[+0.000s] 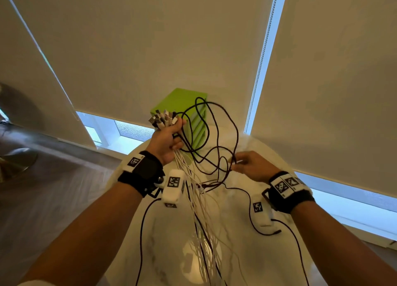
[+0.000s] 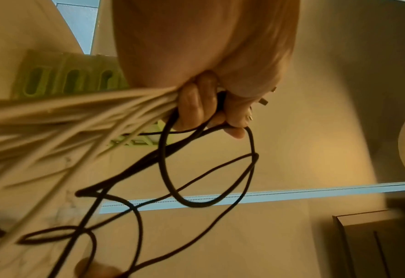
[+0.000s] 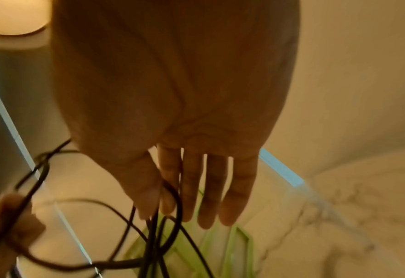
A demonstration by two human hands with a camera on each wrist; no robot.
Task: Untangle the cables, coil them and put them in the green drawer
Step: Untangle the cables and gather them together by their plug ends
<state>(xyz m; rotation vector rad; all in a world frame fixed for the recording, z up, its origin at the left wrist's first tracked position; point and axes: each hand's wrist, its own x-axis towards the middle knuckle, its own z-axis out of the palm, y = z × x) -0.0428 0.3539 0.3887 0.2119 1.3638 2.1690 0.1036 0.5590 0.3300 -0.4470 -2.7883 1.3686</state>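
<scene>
My left hand (image 1: 166,139) is raised and grips a thick bundle of white cables (image 1: 194,184), whose plugs (image 1: 161,118) stick out above the fist. The bundle hangs down onto the white marble table (image 1: 279,255). A long black cable (image 1: 217,135) also runs through that fist and loops loosely across to my right hand (image 1: 251,165), which pinches one strand between thumb and forefinger. In the right wrist view its other fingers (image 3: 239,197) lie straight. The green drawer unit (image 1: 182,105) stands at the table's far edge, behind the left hand, drawers closed.
Cream roller blinds hang behind the table, with a bead chain (image 1: 264,56) in the gap between them. The floor (image 1: 53,189) drops away on the left. More black cable trails over the table near my right wrist (image 1: 255,225).
</scene>
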